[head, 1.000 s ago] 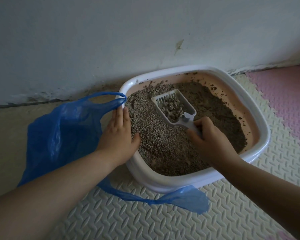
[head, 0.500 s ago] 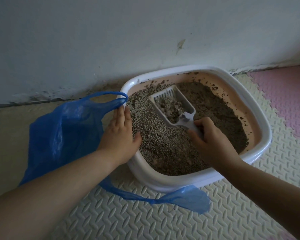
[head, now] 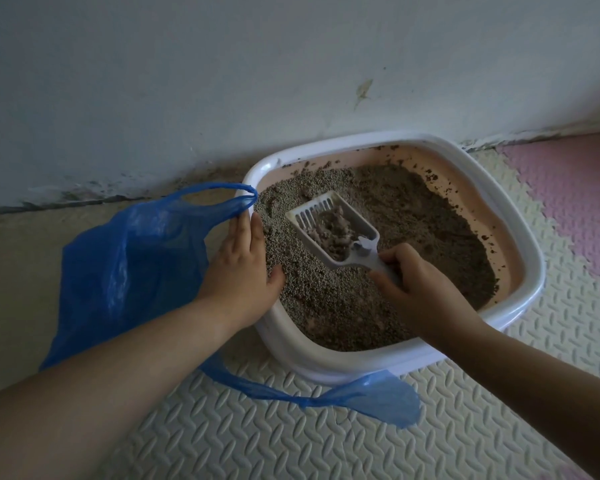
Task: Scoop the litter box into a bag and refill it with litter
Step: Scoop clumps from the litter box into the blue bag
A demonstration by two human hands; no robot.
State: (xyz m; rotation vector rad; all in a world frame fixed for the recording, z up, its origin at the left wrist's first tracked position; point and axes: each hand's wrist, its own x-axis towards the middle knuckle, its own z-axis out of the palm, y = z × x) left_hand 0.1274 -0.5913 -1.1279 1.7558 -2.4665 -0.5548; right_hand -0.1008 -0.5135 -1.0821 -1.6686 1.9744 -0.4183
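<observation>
The right hand (head: pixel 419 289) grips the scoop (head: pixel 314 212) handle tight, the bowl held just above the litter (head: pixel 430 237), a clump (head: pixel 335 226) lying just ahead of the fist. It looks like sifting. Next comes a level carry left, past the left hand (head: pixel 239 268) lying flat-fingered on the box (head: pixel 360 142) rim, to the bag (head: pixel 132 265) beyond. A second ago more loose grains lay round the clump.

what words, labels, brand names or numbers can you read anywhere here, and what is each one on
None: no readable text shows in this view.
blue bag: plain, no print.
scoop: a small moulded shape near the handle, no letters legible.
litter box: no label visible.
wall and floor mats: only stains and an embossed pattern.
</observation>
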